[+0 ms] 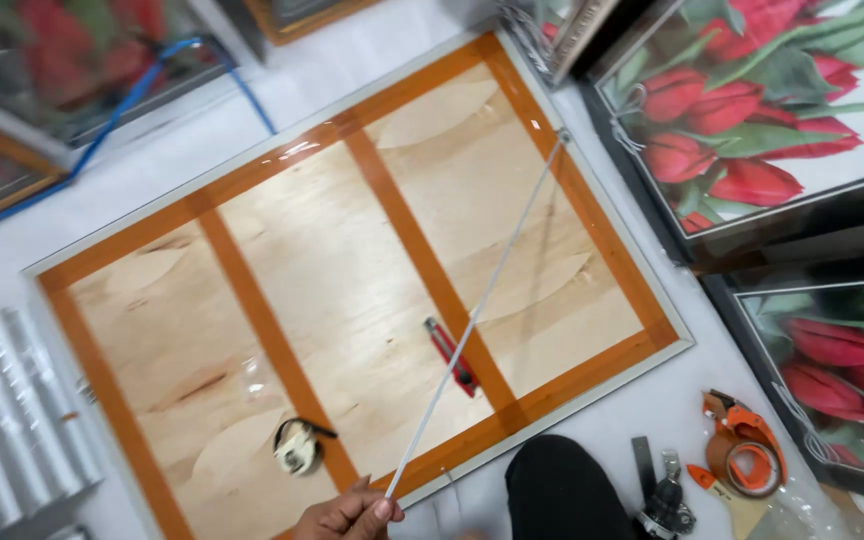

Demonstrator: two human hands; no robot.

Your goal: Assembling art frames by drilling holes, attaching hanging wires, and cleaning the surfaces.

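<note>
Pinching white cord tight in right hand, stretching it taut across frame back; looking thin, limp, light; left hand unseen.

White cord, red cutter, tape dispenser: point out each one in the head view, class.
White cord (477,305), head view, middle of its stretched length.
Red cutter (449,355), head view, on its red body.
Tape dispenser (742,445), head view, on its orange frame.

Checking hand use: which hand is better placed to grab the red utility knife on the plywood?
Right, likely: the left hand pinches the taut white cord, and the red utility knife lies to its right. The right hand is out of view.
</note>
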